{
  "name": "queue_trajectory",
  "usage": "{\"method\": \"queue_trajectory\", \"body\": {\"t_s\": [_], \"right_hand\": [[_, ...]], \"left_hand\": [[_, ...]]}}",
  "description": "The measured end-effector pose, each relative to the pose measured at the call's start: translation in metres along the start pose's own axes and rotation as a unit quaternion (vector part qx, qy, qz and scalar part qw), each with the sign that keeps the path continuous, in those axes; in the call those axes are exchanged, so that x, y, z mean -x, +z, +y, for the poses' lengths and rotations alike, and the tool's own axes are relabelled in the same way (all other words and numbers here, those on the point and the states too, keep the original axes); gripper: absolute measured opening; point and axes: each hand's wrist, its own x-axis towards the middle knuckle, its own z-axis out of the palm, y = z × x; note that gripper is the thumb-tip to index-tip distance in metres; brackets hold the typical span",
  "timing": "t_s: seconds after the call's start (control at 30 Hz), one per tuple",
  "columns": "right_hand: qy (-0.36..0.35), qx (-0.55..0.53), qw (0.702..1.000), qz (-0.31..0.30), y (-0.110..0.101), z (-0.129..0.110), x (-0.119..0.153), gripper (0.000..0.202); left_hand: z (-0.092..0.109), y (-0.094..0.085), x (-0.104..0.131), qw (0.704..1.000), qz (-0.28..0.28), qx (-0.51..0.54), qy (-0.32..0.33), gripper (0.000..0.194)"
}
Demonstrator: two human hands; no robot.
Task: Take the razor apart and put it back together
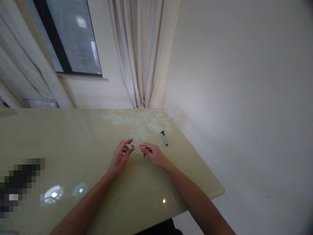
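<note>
Above the glossy pale green table (97,163), my left hand (121,154) pinches a small dark green and white piece (132,144) between thumb and fingers. My right hand (153,154) grips the near end of a thin, pale stick-like part (137,147), whose other end reaches the small piece. Whether the two parts are joined is too small to tell. To the right of my hands, a razor (164,138) with a black head and grey handle lies on the table.
Beyond the table hang pale curtains (139,49) beside a dark-framed window (73,39). A white wall (239,98) runs along the table's right edge. A pixelated dark shape (22,179) is at the left. Lamp reflections shine on the tabletop.
</note>
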Motion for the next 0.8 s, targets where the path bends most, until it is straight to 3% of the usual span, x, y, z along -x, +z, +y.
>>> {"method": "queue_trajectory", "body": {"t_s": [0.17,0.37,0.57,0.73,0.8], "right_hand": [[0.011,0.038,0.998,0.04,-0.004,0.004,-0.001,0.042],[-0.004,-0.004,1.0,-0.018,-0.002,0.004,0.0,0.045],[0.001,0.047,0.998,0.03,-0.009,0.009,-0.002,0.044],[-0.012,0.011,1.0,-0.023,-0.002,0.006,-0.003,0.042],[-0.009,0.035,0.999,-0.004,0.0,0.007,-0.004,0.04]], "left_hand": [[0.0,-0.001,0.0,1.0,0.004,-0.004,-0.002,0.037],[0.0,-0.001,-0.001,1.0,0.004,-0.001,0.002,0.038],[-0.006,-0.001,-0.003,1.0,0.002,-0.01,0.0,0.037],[-0.013,-0.003,-0.006,1.0,0.001,-0.009,0.013,0.037],[-0.017,-0.003,-0.007,1.0,0.0,-0.009,0.011,0.036]]}}
